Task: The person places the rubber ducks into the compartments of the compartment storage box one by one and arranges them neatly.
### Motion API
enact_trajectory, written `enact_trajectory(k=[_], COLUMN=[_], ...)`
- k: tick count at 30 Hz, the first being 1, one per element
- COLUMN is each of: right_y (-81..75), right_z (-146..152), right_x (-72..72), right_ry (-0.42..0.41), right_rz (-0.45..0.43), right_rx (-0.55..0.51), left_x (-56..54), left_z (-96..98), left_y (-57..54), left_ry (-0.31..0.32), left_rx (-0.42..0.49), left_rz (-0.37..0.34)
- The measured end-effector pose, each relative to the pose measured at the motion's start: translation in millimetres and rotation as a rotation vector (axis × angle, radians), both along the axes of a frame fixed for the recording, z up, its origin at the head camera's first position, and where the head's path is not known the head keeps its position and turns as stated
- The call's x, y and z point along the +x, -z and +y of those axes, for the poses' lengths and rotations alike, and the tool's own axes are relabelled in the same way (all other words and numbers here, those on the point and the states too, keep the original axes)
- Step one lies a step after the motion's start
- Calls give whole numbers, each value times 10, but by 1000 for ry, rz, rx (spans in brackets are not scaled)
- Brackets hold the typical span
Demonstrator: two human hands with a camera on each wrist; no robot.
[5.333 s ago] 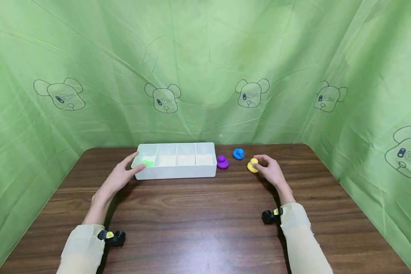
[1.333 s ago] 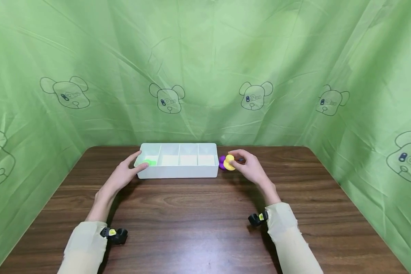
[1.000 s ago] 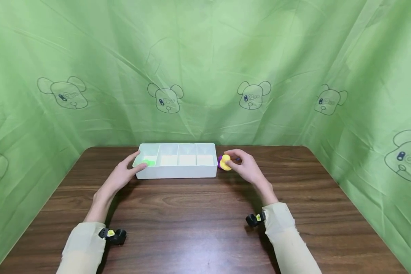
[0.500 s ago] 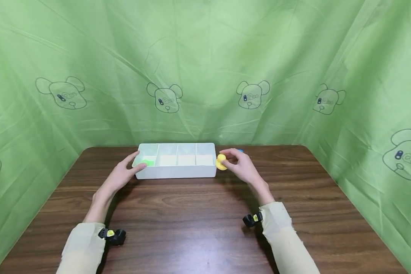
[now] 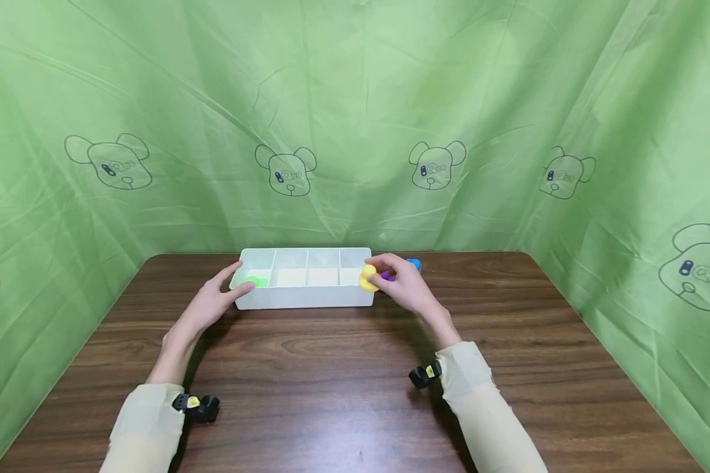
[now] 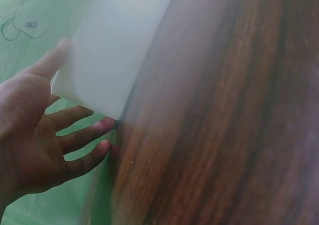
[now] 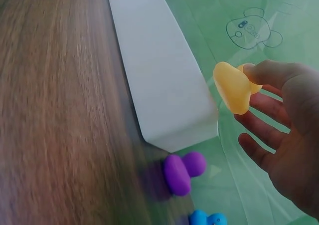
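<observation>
A white box (image 5: 304, 297) divided into compartments lies lengthwise at the table's far edge. My left hand (image 5: 207, 304) holds its left end, thumb over the front rim and index finger at the back corner. A light green thing (image 5: 259, 282), partly hidden by the thumb, lies in the leftmost compartment. My right hand (image 5: 409, 286) pinches a yellow rubber duck (image 5: 367, 279) between thumb and fingers, over the box's right end. In the right wrist view, the duck (image 7: 232, 88) is tilted and raised above the box's rim. A purple rubber duck (image 7: 178, 175) stands beside the right end.
A blue rubber duck (image 5: 414, 263) sits behind the right hand, partly hidden. The brown wooden table (image 5: 313, 381) reaches toward me. Green cloth (image 5: 355, 131) with printed bear heads hangs around its back and sides.
My right hand has taken up the yellow duck and carried it leftward, past the purple duck, to the box's right end. The left hand has stayed at the left end.
</observation>
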State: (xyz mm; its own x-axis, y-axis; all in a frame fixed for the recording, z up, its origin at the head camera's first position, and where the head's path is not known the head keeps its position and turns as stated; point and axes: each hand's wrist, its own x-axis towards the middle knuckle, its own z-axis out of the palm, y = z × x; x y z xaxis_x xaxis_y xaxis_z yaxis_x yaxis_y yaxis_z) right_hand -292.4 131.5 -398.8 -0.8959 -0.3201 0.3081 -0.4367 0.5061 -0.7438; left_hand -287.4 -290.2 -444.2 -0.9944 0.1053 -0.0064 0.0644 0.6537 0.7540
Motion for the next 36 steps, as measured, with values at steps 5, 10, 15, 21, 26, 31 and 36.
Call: enact_trajectory(k=[5, 10, 15, 21, 26, 31, 36], right_y=[-13, -21, -53, -103, -131, -164, -203], right_z=[-80, -148, -222, -356, -496, -644, -759], right_x=[-30, -67, -108, -121, -128, -154, -165], right_ry=[-24, -41, -51, -79, -103, -130, -153], right_rz=[24, 42, 61, 87, 108, 124, 118], right_rx=[7, 30, 79, 84, 101, 124, 134], left_x=[0, -1, 1, 4, 9, 10, 5], left_z=[7, 18, 29, 30, 25, 15, 4], left_y=[3, -4, -24, -13, 7, 18, 19], left_ry=[-2, -1, 0, 0, -4, -7, -9], left_rx=[8, 5, 0, -8, -7, -8, -15], left_rz=[-6, -12, -16, -5, -1, 1, 0])
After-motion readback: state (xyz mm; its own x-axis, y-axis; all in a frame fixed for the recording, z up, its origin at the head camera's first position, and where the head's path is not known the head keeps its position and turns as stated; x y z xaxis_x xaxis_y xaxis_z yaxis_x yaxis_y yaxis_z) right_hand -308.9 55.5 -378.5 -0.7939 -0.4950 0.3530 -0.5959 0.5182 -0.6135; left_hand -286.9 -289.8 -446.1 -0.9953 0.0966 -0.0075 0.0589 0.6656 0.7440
